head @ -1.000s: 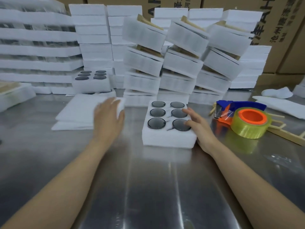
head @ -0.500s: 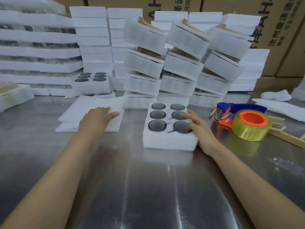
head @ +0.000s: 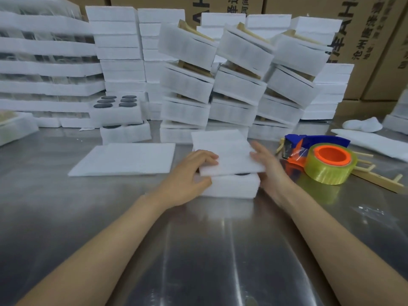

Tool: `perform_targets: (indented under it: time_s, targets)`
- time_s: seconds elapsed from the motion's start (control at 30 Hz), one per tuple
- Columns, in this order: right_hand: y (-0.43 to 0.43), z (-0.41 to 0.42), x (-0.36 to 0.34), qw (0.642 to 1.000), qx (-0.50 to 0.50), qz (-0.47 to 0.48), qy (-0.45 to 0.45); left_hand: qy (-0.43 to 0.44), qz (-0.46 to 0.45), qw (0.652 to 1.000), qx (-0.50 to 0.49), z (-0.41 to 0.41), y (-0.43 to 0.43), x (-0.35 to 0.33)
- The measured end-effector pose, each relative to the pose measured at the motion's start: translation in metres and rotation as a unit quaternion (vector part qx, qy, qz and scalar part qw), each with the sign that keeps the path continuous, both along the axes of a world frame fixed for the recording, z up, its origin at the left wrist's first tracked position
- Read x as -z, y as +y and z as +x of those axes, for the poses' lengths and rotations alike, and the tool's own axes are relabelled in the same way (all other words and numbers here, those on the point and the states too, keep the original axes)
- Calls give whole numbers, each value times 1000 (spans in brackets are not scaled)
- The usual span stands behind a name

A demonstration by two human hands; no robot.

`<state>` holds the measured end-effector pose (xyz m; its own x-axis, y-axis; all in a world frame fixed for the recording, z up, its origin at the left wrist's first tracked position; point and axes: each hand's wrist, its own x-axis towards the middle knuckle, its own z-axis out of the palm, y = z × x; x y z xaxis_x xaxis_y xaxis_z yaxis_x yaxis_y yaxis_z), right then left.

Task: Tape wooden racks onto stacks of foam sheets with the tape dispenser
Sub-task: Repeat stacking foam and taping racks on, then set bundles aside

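Note:
A thin white foam sheet (head: 225, 152) lies on top of the white foam block (head: 231, 186) at the table's middle, hiding nearly all of its dark round discs. My left hand (head: 189, 175) pinches the sheet's near-left edge, thumb under and fingers on top. My right hand (head: 268, 168) rests against the right side of the sheet and block, fingers relaxed and blurred. The tape dispenser (head: 320, 157), blue and orange with a yellow tape roll, stands just right of my right hand. A wooden rack (head: 379, 180) lies flat behind the roll.
A pile of flat foam sheets (head: 123, 159) lies left of the block. Tilted stacks of taped foam packs with wooden racks (head: 238, 85) fill the back. More foam blocks with discs (head: 117, 109) stand back left. Cardboard boxes (head: 364, 29) line the wall.
My left hand has taken a foam sheet from the left pile and carried it right onto the disc block. My right hand shifted from the block's top to its right side.

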<state>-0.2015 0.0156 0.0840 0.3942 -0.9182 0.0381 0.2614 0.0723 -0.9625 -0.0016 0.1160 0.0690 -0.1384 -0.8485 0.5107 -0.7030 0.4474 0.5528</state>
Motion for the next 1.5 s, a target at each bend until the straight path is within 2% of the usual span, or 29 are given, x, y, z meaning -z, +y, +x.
perform_targets:
  time_s: [0.1, 0.2, 0.3, 0.37, 0.63, 0.7, 0.9, 1.1, 1.13, 1.17, 1.2, 1.27, 1.3, 1.37, 1.43, 1.5]
  targets:
    - [5, 6, -4, 999, 1, -5, 44, 173, 38, 984, -4, 1, -1, -4]
    - [8, 11, -9, 996, -2, -5, 94, 317, 100, 941, -63, -1, -5, 1]
    - [9, 10, -13, 982, -22, -34, 183, 374, 186, 908, -28, -4, -5, -1]
    - [8, 7, -14, 969, -31, -56, 238, 425, 186, 886, -15, -5, -7, -1]
    - [4, -2, -13, 954, -72, -83, 278, 472, 188, 860, -36, -5, -12, 1]
    - [3, -4, -11, 941, -81, -109, 309, 470, 193, 861, -39, -5, -12, 1]
    - [-8, -8, -5, 912, -97, -155, 367, 381, 189, 900, -93, -5, -15, -1]
    - [-8, -12, -12, 897, -85, -199, 387, 221, 140, 958, -115, -3, -16, -3]
    - [-12, -18, -17, 897, -34, -227, 377, 201, 140, 962, -117, -2, -16, -3]
    - [-17, -27, -21, 891, 60, -258, 369, 186, 141, 965, -118, -1, -16, -4]
    - [-23, -39, -24, 866, 188, -279, 369, 174, 141, 967, -120, 0, -15, -4]
    - [-37, -68, -24, 767, 420, -258, 410, 162, 138, 969, -121, 1, -14, -5]
    - [-43, -81, -20, 733, 471, -212, 442, 161, 137, 970, -120, 1, -14, -5]
    - [-53, -99, -10, 727, 469, -112, 489, 162, 138, 970, -115, 1, -14, -5]
    - [-59, -106, -4, 738, 451, -79, 495, 163, 142, 971, -107, 2, -14, -5]
    - [-65, -113, -5, 755, 460, -52, 465, 167, 146, 970, -102, 4, -14, -4]
